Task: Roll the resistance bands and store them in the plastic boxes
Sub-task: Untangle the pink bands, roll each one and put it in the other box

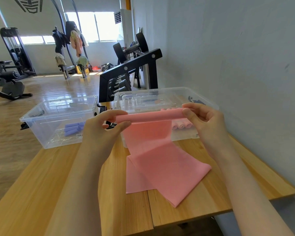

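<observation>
A pink resistance band (162,164) is partly rolled at its top end, and its loose tail lies folded on the wooden table (58,193). My left hand (106,126) pinches the roll's left end. My right hand (203,120) pinches its right end. Both hold the roll in the air just in front of the right clear plastic box (186,94), where several pink rolls (181,125) lie. The left clear plastic box (41,123) holds a few purple rolls (73,128).
Clear lids lie stacked inside the right box (143,101). A black dumbbell rack (129,72) stands behind the boxes. A grey wall (237,57) runs along the table's right side. Gym machines (12,65) stand across the wooden floor at the left.
</observation>
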